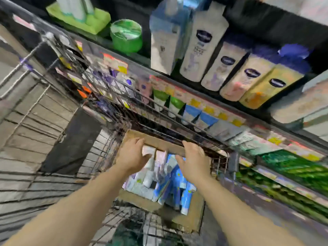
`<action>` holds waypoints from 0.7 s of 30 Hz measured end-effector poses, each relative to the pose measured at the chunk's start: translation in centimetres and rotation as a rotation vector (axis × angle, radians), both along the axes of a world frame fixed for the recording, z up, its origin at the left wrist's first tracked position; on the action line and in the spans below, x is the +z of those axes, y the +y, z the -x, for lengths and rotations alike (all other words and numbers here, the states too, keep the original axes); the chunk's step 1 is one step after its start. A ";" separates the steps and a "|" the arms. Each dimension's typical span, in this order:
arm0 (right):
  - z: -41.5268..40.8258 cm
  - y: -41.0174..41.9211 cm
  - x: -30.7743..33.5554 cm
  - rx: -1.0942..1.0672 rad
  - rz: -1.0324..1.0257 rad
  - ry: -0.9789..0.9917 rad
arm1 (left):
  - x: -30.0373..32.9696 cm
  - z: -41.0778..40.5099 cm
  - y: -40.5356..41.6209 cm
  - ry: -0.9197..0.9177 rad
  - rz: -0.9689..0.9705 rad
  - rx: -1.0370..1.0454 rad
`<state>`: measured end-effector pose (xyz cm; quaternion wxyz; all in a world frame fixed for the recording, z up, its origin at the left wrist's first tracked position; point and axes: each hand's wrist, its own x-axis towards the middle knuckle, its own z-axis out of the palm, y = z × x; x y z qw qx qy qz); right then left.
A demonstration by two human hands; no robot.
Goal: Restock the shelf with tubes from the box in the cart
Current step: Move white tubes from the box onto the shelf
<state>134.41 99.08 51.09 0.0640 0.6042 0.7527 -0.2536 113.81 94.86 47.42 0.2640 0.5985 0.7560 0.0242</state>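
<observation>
Both arms reach forward over a wire cart (58, 107) parked against a store shelf (204, 102). In the cart's far end sits an open cardboard box (158, 142), its near flap (188, 219) folded down toward the viewer. The box is packed with tubes (170, 181), mostly blue and white ones lying jumbled together (the picture is smeared by motion, so labels cannot be read).

The left hand (132, 156) hovers over the far left part of the box, fingers spread and nearly straight, its fingertips close above a pale carton (149, 150) at the box's far edge; whether they touch it I cannot tell. The right hand (194, 160) is just to the right, also open with fingers extended, over the blue tubes near the box's right wall. The two hands are apart, with a gap of tubes showing between them, and neither holds anything.

On the shelf to the right, behind the cart's wire side, stand green-capped tubes (168, 102) and blue tubes (198, 114) in a row. On the tier above stand tall lotion bottles (204, 43) with dark oval labels, and left of them a round green tub (126, 35) and a lime-green pack (79, 16).
</observation>
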 end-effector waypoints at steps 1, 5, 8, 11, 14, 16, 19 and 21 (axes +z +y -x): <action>0.0 -0.1 -1.3 -0.020 0.013 -0.004 | -1.4 -0.3 -0.2 -0.017 0.029 -0.009; -0.3 -0.3 -6.0 -0.087 0.065 -0.009 | -6.9 -2.0 -0.8 -0.039 0.167 -0.031; -0.7 -0.6 -8.7 -0.128 0.099 -0.033 | -10.5 -3.8 -1.0 -0.110 0.237 -0.021; -1.0 -1.1 -10.9 -0.155 0.125 -0.031 | -13.1 -5.3 -1.1 -0.159 0.252 0.010; -1.3 -1.6 -12.4 -0.152 0.147 -0.030 | -14.8 -6.6 -1.3 -0.172 0.183 0.051; -1.7 -1.8 -13.1 -0.155 0.164 -0.042 | -15.4 -7.4 -1.3 -0.089 0.177 0.048; -2.3 -2.0 -13.8 -0.169 0.176 -0.029 | -15.6 -8.3 -1.1 0.058 0.204 0.004; -2.6 -2.1 -13.9 -0.166 0.172 -0.016 | -15.6 -8.7 -1.1 0.059 0.231 0.022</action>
